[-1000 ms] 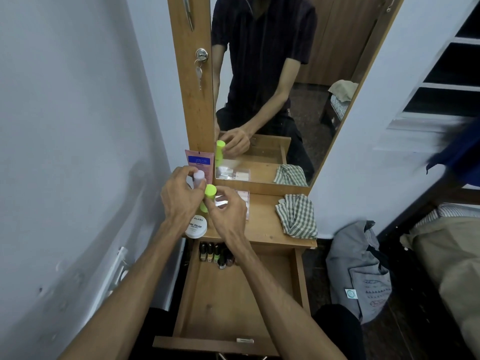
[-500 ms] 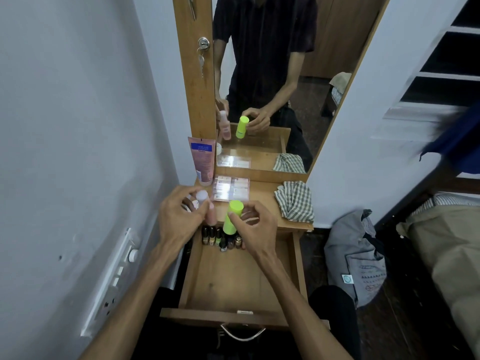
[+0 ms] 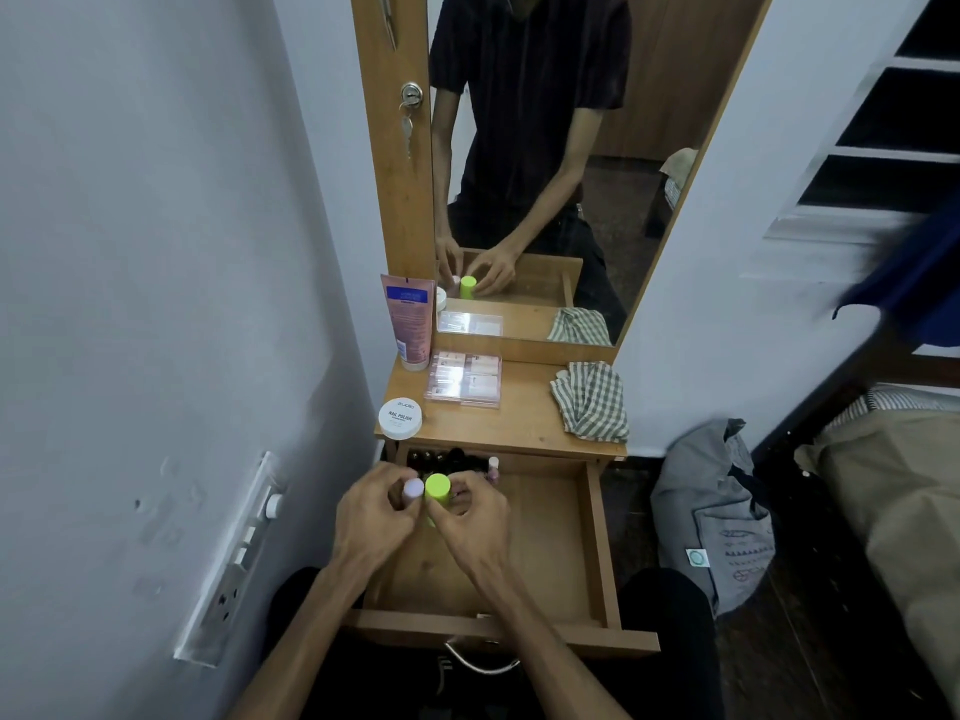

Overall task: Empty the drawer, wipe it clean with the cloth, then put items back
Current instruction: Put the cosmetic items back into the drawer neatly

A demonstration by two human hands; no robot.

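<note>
Left hand pinching a white-capped bottle, right hand pinching a green-capped bottle, both over the open drawer.
Judged to be the restocking stage: small bottles line the drawer's 12 o'clock edge; tube, jar, clear case and cloth lie on the tabletop.

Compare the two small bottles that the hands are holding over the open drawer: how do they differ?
The green-capped bottle has a bright lime cap, wider than the pale lilac cap of the lilac-capped bottle. The right hand grips the green one, the left hand the lilac one. Both stand upright, side by side, over the drawer.
</note>
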